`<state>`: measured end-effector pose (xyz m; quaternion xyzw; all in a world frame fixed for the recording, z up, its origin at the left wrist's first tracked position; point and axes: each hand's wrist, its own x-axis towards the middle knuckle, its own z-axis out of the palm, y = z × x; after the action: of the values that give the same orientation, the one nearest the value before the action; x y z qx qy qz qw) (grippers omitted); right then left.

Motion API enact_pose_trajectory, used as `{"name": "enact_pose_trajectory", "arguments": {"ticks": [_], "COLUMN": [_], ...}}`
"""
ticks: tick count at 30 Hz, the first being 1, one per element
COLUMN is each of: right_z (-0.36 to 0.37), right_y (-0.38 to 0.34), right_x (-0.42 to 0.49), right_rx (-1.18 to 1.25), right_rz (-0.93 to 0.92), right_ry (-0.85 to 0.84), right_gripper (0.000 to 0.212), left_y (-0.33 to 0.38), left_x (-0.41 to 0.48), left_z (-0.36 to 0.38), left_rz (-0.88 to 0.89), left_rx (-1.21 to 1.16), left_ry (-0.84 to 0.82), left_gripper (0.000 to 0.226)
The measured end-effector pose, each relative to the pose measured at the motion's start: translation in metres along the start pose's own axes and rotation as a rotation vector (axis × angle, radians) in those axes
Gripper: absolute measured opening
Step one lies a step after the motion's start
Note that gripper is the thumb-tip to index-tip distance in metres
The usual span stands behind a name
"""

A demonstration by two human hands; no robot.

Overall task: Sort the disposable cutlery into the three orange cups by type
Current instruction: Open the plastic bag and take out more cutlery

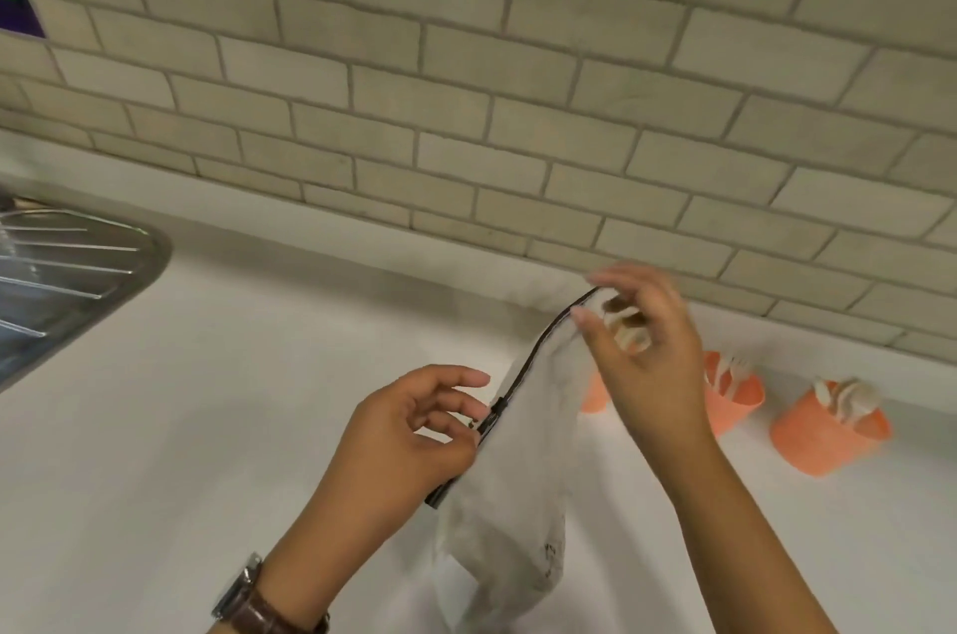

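The thumb and fingertips (468, 431) of the left hand (404, 431) are curled in and pinch the black zip strip (538, 348) of a translucent bag (523, 478) at its small slider (492, 418). The remaining fingers of this hand are spread loosely above the pinch. The upper end of the same strip is pinched between the thumb and forefinger of the right hand (647, 338). The other fingers of that hand are curled toward the palm. This hand is blurred, so it cannot be told whether anything more is held in it. The strip is stretched in a slanting line between the two hands, with the right hand higher and farther from the camera. The body of the bag hangs slack below the strip, toward the lower edge of the view.

A wristwatch (248, 592) with a brown strap is worn on the left wrist.

Three orange cups are set in a row on the white counter (207, 400), near the tiled wall (466, 63). The left cup (593, 398) is largely hidden behind the bag and the right hand, and its contents cannot be seen. White forks (731, 371) stand in the middle cup (735, 405), just beyond the right wrist. White spoons (849, 403) stand in the right cup (823, 431).

A steel sink drainer (67, 265) is let into the counter at the far left, well apart from the cups.
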<state>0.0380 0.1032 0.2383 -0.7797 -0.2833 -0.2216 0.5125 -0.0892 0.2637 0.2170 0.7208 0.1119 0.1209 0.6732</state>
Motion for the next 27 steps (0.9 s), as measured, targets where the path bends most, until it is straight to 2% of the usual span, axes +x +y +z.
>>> {"name": "enact_pose_trajectory", "arguments": {"ticks": [2, 3, 4, 8, 12, 20, 24, 27], "right_z": [0.004, 0.007, 0.01, 0.011, 0.01, 0.014, 0.008, -0.005], "right_y": [-0.006, -0.005, -0.002, 0.004, 0.005, 0.005, 0.002, 0.009], "right_x": [-0.019, -0.028, -0.033, -0.03, -0.025, -0.022, -0.015, 0.004], "right_rx": [-0.021, -0.025, -0.032, -0.027, -0.005, -0.135, -0.288, -0.434], "right_rz": [-0.099, -0.089, -0.075, -0.075, -0.063, -0.24, -0.316, -0.305], "right_ry": [-0.38, -0.527, -0.604, -0.598, -0.648, -0.662, -0.713, -0.586], "right_gripper": [0.022, 0.024, 0.024, 0.015, 0.01, 0.013, 0.019, 0.016], "left_y": [0.001, 0.0, -0.001, -0.006, -0.004, -0.004, -0.004, 0.004], "left_x": [0.005, 0.007, 0.008, 0.011, 0.011, 0.013, 0.02, 0.027], "left_z": [0.0, -0.001, -0.001, -0.005, -0.005, -0.002, -0.004, -0.01], "left_rz": [-0.004, -0.006, -0.004, -0.049, -0.188, -0.299, -0.188, -0.08], "left_rx": [-0.017, -0.012, -0.002, 0.002, -0.002, -0.023, 0.045, 0.089], "left_ry": [-0.021, -0.031, -0.038, -0.018, -0.058, -0.168, -0.127, -0.057], "left_gripper": [0.048, 0.049, 0.049, 0.035, 0.005, 0.013, 0.021, 0.022]}}
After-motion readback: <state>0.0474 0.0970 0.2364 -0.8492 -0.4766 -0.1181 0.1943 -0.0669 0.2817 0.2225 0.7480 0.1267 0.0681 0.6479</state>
